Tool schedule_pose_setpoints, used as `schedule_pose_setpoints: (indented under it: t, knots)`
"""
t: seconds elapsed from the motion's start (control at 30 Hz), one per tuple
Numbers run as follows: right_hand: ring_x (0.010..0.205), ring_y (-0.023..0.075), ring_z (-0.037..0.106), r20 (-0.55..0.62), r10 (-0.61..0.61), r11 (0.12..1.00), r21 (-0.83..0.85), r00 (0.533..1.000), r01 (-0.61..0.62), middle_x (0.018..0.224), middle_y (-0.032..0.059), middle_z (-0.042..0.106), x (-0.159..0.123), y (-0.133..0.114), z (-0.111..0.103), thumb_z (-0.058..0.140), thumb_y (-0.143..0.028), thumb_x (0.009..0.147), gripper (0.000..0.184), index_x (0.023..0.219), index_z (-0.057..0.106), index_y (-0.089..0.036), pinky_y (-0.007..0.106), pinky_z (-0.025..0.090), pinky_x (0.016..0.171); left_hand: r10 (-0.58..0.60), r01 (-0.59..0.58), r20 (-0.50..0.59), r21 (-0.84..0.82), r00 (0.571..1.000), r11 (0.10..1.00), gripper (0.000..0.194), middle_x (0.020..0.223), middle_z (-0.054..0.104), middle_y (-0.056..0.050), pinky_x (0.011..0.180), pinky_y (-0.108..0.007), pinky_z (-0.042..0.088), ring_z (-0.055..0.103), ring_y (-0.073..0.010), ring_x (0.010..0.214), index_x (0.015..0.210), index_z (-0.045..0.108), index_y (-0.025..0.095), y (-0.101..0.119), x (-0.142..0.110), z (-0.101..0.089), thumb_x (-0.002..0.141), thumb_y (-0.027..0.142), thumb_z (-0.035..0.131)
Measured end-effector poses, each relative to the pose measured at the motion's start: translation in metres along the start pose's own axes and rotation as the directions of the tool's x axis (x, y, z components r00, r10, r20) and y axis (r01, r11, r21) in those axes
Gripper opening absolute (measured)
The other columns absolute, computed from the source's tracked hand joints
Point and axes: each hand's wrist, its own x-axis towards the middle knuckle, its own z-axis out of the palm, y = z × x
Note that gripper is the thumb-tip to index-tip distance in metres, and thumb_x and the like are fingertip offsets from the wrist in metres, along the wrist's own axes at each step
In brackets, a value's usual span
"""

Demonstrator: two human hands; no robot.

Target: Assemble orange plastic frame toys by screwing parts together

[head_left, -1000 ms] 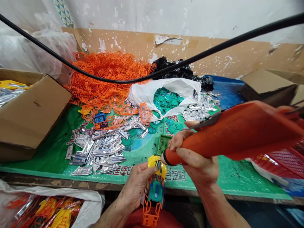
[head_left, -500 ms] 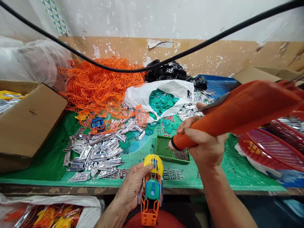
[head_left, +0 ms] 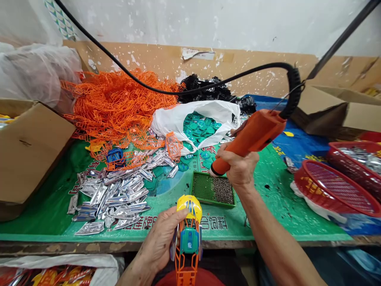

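Observation:
My left hand (head_left: 162, 242) is closed round a toy car assembly (head_left: 188, 238): yellow front, teal middle piece, orange lattice frame, held upright below the table edge. My right hand (head_left: 238, 167) grips an orange electric screwdriver (head_left: 251, 133) with a black coiled cable (head_left: 293, 89). Its tip hangs just above the left part of a small green tray (head_left: 205, 186) that holds a heap of small dark screws (head_left: 224, 190). The screwdriver is well away from the toy.
On the green table cover lie a heap of silver pieces (head_left: 116, 190), a pile of orange frames (head_left: 116, 107), a white bag of teal parts (head_left: 202, 123) and black parts (head_left: 208, 89). Red baskets (head_left: 336, 186) stand at the right, cardboard boxes (head_left: 29, 147) at the left and right.
My right hand has carried the screwdriver up and away from the toy's yellow front to above the screw tray. The left hand keeps the toy, slightly lower.

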Motion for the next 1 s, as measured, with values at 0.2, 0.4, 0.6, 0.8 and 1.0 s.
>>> schedule_pose_setpoints:
  t: [0.2,0.4,0.6,0.8,1.0]
  knots:
    - [0.056,0.0127,0.053,-0.023,-0.015,1.000,0.002,1.000,0.015,0.066,-0.0034,0.058,0.0014,0.0042,0.0014,0.069,-0.017,0.058,0.017,0.072,0.060,-0.018,0.032,0.046,0.058,-0.003,0.003,0.017,-0.008,1.000,1.000,0.028,0.070,0.069,-0.005,0.050,-0.017,0.046,0.059,-0.0093,0.052,0.087,0.072,0.011,-0.0015,0.0038,-0.0010,0.073,0.034,0.074]
    - [0.055,0.0126,0.053,-0.053,0.007,1.000,0.002,0.999,-0.007,0.064,-0.0030,0.058,0.0022,0.0076,0.0015,0.072,-0.017,0.055,0.017,0.069,0.062,-0.016,0.031,0.045,0.057,0.002,-0.002,0.025,0.006,1.000,1.000,0.028,0.070,0.069,-0.006,0.051,-0.017,0.046,0.059,-0.0097,0.053,0.086,0.072,0.010,-0.0035,0.0040,-0.0024,0.074,0.035,0.074]
    - [0.053,0.0127,0.052,-0.052,0.011,1.000,-0.012,0.999,-0.012,0.059,-0.0042,0.058,0.0019,0.0072,0.0033,0.071,-0.016,0.054,0.018,0.069,0.061,-0.017,0.031,0.046,0.057,0.004,-0.004,0.020,0.000,1.000,1.000,0.027,0.071,0.070,-0.007,0.051,-0.017,0.047,0.059,-0.0095,0.054,0.085,0.072,0.010,-0.0027,0.0048,-0.0023,0.073,0.034,0.075]
    - [0.052,0.0127,0.052,-0.045,-0.016,0.997,-0.073,0.999,0.013,0.057,-0.0043,0.058,0.0004,0.0035,0.0041,0.068,-0.019,0.056,0.012,0.065,0.061,-0.018,0.033,0.048,0.057,0.009,-0.009,-0.002,-0.026,1.000,1.000,0.027,0.067,0.069,-0.006,0.049,-0.018,0.047,0.058,-0.0097,0.052,0.081,0.073,0.010,-0.0025,0.0053,-0.0022,0.068,0.033,0.079]
    - [0.053,0.0125,0.054,-0.054,-0.034,0.997,-0.078,0.998,0.029,0.059,-0.0040,0.058,-0.0010,0.0016,0.0054,0.069,-0.016,0.054,0.012,0.062,0.060,-0.018,0.031,0.047,0.054,0.000,0.000,-0.021,-0.019,1.000,1.000,0.030,0.066,0.069,-0.006,0.049,-0.018,0.047,0.057,-0.0090,0.051,0.081,0.073,0.009,-0.0016,0.0058,-0.0019,0.065,0.033,0.081]
